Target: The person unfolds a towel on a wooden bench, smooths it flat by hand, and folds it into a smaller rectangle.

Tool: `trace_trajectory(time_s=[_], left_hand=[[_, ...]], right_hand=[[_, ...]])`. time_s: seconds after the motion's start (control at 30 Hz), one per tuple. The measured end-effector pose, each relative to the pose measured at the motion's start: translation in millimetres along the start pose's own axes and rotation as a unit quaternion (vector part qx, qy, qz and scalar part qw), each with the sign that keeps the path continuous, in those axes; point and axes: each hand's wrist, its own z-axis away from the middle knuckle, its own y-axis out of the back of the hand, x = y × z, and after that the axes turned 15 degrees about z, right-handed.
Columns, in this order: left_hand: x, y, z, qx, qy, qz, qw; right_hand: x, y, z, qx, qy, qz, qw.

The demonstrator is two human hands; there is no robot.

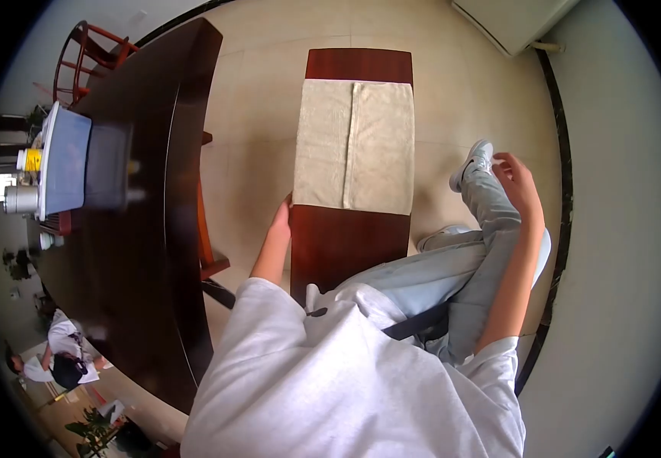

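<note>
A beige towel (323,145) lies folded flat across a dark red wooden bench (349,237), its two edges meeting in a seam near the middle. My left hand (282,217) rests against the bench's left side, close to the towel's lower left corner. Its fingers are mostly hidden by the bench edge. To the right, my right hand (520,187) hangs in the air above my leg, near the white shoe (478,159). The fingers of that hand are loosely bent and apart, and nothing is in them.
A long dark table (147,252) runs along the left, with a blue-grey plastic bin (67,160) on it. A red-brown chair (90,57) stands at the far left. Another person (67,343) sits at lower left. A white wall (620,191) closes the right side.
</note>
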Motion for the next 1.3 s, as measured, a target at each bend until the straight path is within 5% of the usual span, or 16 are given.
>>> trace_trajectory(time_s=[0.2, 0.7, 0.87, 1.03, 1.1, 1.2, 1.3], left_hand=[[7, -6, 6, 0.065, -0.062, 0.134, 0.987], [-41, 8, -76, 0.010, 0.086, 0.459, 0.884], [-80, 39, -138, 0.025, 0.094, 0.445, 0.890], [-20, 1, -19, 0.023, 0.049, 0.291, 0.955], [-3, -10, 31, 0.007, 0.005, 0.139, 0.990], [-9, -16, 63, 0.043, -0.116, 0.034, 0.992], [-13, -18, 73, 0.020, -0.070, 0.087, 0.994]], right_hand=[[-11, -34, -3, -0.066, -0.032, -0.012, 0.997], [-36, -66, -28, -0.064, -0.016, 0.105, 0.992], [-155, -132, -130, -0.032, 0.151, 0.177, 0.972], [-273, -213, -225, -0.047, 0.315, 0.247, 0.915], [-302, -234, -251, -0.081, 0.240, 0.392, 0.884], [-321, -253, -266, -0.034, 0.170, 0.361, 0.916], [-338, -254, -280, -0.104, 0.181, 0.483, 0.851]])
